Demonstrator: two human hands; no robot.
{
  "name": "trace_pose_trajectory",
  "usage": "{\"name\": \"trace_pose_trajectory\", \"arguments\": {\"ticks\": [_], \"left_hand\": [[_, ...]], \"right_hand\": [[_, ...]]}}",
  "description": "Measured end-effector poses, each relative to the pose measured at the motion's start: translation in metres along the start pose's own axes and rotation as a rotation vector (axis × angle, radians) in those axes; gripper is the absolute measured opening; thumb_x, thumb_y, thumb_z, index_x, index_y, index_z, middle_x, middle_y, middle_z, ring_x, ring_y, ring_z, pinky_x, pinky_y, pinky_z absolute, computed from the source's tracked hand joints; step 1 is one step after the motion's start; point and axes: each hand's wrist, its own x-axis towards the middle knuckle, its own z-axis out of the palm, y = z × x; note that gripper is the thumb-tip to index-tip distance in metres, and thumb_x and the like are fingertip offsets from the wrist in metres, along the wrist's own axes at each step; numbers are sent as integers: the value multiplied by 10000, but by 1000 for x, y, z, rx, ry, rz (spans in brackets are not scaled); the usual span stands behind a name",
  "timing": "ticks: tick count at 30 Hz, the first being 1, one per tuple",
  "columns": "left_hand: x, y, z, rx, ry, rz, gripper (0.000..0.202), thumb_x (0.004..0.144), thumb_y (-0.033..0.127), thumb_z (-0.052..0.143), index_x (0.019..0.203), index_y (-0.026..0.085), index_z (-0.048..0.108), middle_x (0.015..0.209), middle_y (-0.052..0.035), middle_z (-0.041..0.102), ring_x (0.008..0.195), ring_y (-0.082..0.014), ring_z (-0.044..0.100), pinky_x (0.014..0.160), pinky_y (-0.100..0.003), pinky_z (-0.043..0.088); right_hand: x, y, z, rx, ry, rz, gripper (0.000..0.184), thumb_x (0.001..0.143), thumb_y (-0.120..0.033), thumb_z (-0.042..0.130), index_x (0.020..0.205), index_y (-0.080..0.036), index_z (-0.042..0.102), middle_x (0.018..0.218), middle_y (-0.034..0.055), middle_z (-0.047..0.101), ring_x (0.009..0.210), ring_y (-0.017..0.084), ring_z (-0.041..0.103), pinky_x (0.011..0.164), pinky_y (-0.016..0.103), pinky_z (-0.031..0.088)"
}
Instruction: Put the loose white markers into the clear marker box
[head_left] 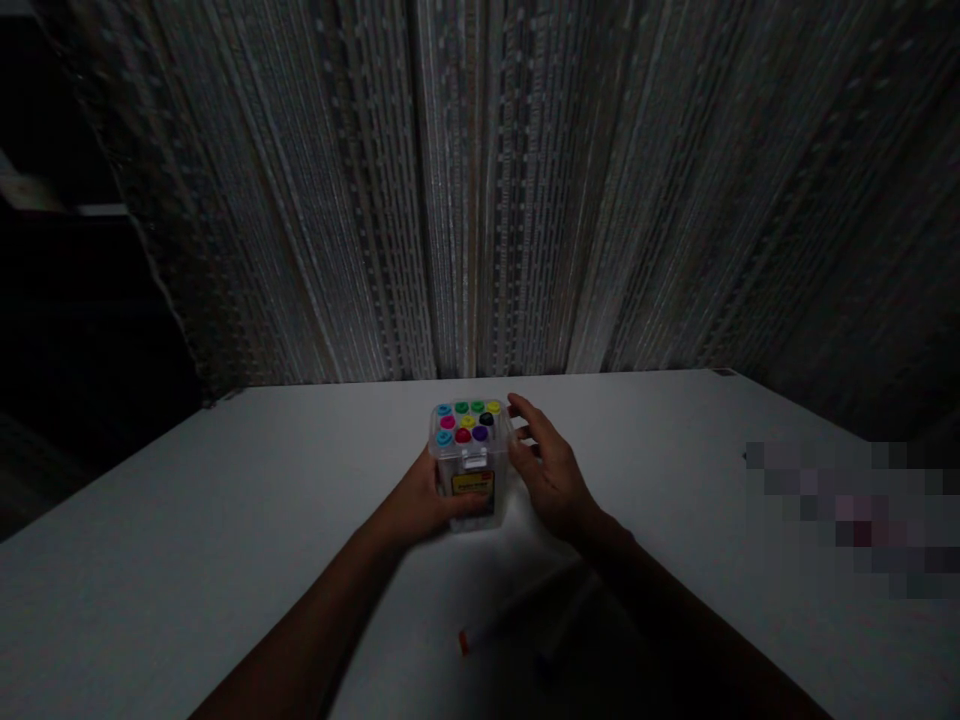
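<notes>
Two bare hands meet around a small clear plastic marker box (471,462) standing upright on a white table (225,520), near the middle of its far half. I have the left hand (426,505) wrapped around the box's near left side, its fingers pressed flat against the front by the yellow label, gripping it. The right hand (547,472) sits just beside the box's right wall with fingers spread loosely; whether it truly touches I cannot tell in this dim light. Coloured marker caps (466,421) show in rows at the top. One loose marker (517,610) with an orange tip lies on the table nearer to me, between the forearms. To handle this well, I judge the left should hold the box steady and low while the right works at the top, so it doesn't tip.
</notes>
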Motion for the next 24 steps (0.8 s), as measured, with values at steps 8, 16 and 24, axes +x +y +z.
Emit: {"name": "trace_pose_trajectory", "arguments": {"ticks": [8,16,24], "left_hand": [[3,-2,-5,-44,-6,86,798,616,240,837,1307,176,442,1289,-157,559,1142,-321,562,950,-424,461],[5,-8,-9,24,57,114,765,628,287,832,1284,191,449,1224,-120,596,1079,-288,588,899,-382,480],[5,-13,-10,26,59,89,710,640,282,830,1223,200,432,1174,-108,597,1032,-272,608,864,-390,501]], "right_hand": [[0,2,1,34,-47,42,535,900,-415,444,1366,-158,385,1258,151,513,952,210,581,754,325,527],[5,3,-1,5,55,-31,432,915,-405,440,1264,-157,501,1168,134,558,886,188,583,695,305,525],[58,-44,-16,-412,-242,-98,167,822,-216,597,929,-131,693,955,91,636,931,202,573,840,322,439]]}}
